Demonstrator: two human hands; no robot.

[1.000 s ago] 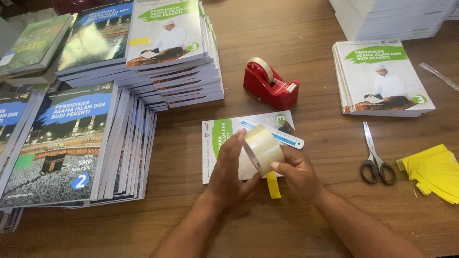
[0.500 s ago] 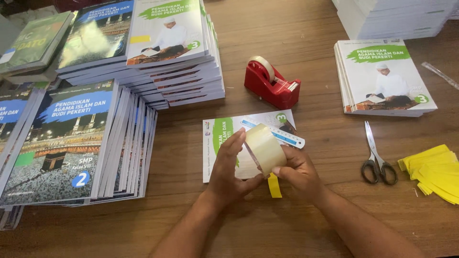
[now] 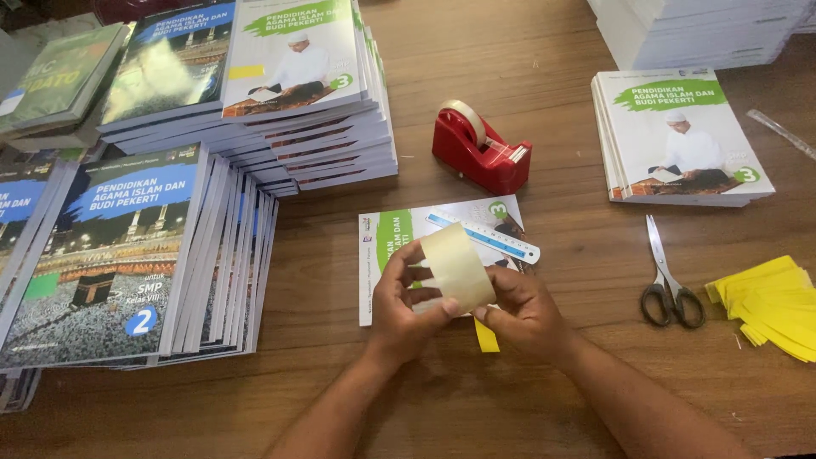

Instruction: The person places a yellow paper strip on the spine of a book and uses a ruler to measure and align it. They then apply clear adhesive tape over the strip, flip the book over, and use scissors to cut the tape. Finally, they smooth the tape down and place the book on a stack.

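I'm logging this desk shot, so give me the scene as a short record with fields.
left hand: holds a wide roll of clear tape
right hand: pinches the same roll's lower edge
under hands: book lying flat, ruler on it, yellow strip
nearby: red tape dispenser, scissors, yellow paper slips
surroundings: book stacks on wooden table

Red tape dispenser (image 3: 480,153), yellow paper slips (image 3: 769,302), black-handled scissors (image 3: 670,280).

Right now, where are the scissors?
In the head view, the scissors lie on the table's right side, between the yellow paper strips and the right hand.
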